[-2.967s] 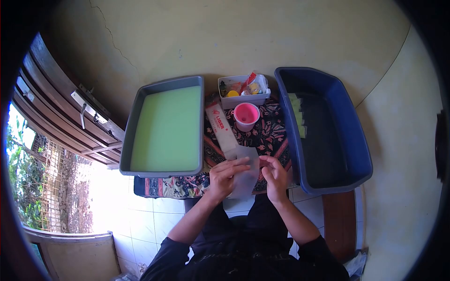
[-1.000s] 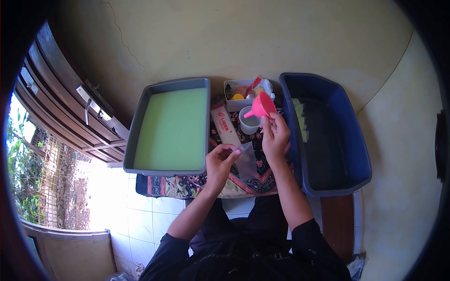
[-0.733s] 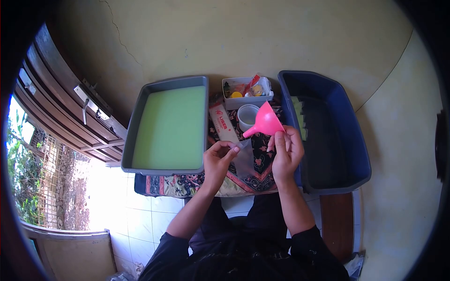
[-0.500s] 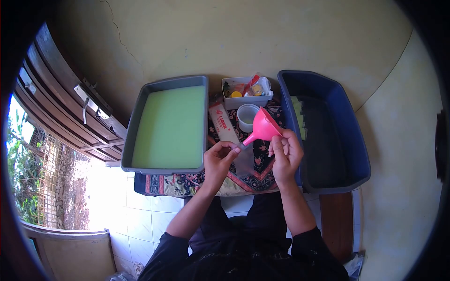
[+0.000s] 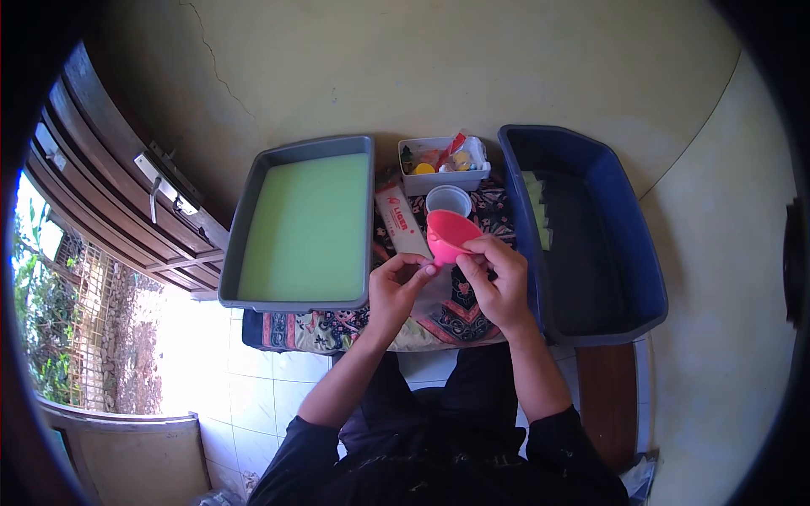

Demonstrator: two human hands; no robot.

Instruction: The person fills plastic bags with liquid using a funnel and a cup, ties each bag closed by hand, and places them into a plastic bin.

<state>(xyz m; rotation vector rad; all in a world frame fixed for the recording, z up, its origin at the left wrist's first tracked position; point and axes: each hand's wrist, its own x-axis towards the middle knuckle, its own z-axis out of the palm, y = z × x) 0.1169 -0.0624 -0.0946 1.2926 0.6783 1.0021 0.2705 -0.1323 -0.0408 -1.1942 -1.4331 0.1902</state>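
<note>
My right hand (image 5: pixel 499 282) is closed on the rim of a pink funnel (image 5: pixel 449 234), which tilts with its wide mouth up and its spout down. At the spout, my left hand (image 5: pixel 401 291) pinches the top of a clear plastic bag (image 5: pixel 432 302) that hangs below the fingers. Whether the spout is inside the bag or only against it, I cannot tell. Just behind the funnel stands a translucent white tub (image 5: pixel 449 199). To its left, a white packet with red LIGER print (image 5: pixel 400 218) lies on the patterned cloth (image 5: pixel 460 322).
A grey tray (image 5: pixel 371 228) holding pale green liquid stands on the left. On the right is a dark blue bin (image 5: pixel 603 244) with green packets (image 5: pixel 537 211) inside. A white box (image 5: pixel 445 180) of small items sits at the back, by the wall.
My right hand has moved left and turned the funnel more upright, bringing its spout down to my left fingers. My left hand has hardly moved.
</note>
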